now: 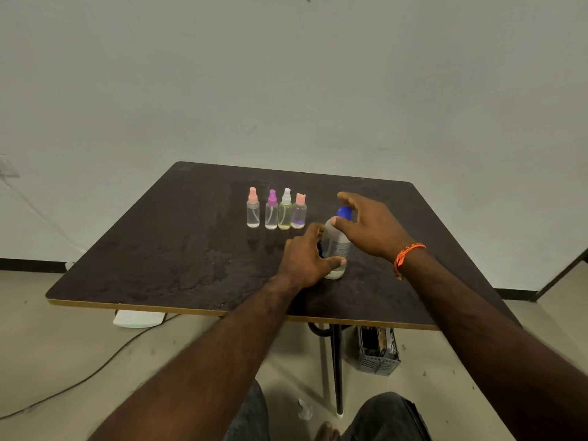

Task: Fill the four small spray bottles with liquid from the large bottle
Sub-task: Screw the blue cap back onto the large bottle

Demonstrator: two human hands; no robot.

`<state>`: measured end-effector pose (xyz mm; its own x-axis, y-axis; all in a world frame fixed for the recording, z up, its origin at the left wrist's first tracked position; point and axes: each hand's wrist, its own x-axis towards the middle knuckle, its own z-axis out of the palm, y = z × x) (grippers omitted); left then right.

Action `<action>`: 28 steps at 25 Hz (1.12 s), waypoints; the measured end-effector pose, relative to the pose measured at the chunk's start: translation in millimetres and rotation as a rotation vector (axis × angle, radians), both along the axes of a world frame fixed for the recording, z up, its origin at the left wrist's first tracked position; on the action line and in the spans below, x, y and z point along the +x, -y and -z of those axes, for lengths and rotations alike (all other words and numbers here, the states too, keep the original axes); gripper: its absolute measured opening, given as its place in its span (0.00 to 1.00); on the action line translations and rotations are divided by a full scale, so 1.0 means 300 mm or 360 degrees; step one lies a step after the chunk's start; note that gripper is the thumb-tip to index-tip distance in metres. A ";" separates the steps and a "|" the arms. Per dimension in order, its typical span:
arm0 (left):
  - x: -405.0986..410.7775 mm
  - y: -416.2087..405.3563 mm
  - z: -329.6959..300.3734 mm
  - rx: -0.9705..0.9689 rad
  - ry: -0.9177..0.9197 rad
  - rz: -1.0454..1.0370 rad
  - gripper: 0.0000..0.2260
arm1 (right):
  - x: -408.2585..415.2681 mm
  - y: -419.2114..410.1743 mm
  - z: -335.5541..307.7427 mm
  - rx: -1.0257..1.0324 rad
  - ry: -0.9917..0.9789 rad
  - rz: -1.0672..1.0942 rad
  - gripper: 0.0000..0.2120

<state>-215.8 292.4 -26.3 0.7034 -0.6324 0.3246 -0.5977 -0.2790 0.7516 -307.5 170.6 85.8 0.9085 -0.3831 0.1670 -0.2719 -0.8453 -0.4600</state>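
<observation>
Several small spray bottles stand upright in a row on the dark table [178,249]: one with a pink top [253,208], one with a purple top [271,210], one with a white top [285,210] and one with a peach cap [299,211]. To their right stands the large clear bottle [338,241] with a blue cap [344,212]. My left hand [305,259] grips the lower body of the large bottle. My right hand [369,222] is over the blue cap, thumb on the bottle's shoulder, fingers spread around the cap.
The table's front edge has a light trim. Below it are a black table leg [338,370], a grey perforated box [378,351], a white device [140,319] with a cable on the floor, and my knees at the bottom. A plain wall stands behind.
</observation>
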 end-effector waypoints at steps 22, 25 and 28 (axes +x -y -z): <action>0.002 0.012 0.008 0.0027 -0.0067 -0.0051 0.33 | 0.027 0.040 0.004 -0.0129 0.0259 0.0245 0.20; -0.003 0.011 0.008 0.0035 -0.0064 -0.0047 0.35 | 0.025 0.033 0.013 -0.0052 0.0125 0.0103 0.31; 0.002 0.009 0.010 0.0011 -0.0089 -0.0042 0.33 | 0.005 0.049 -0.002 0.0174 0.0142 -0.0200 0.26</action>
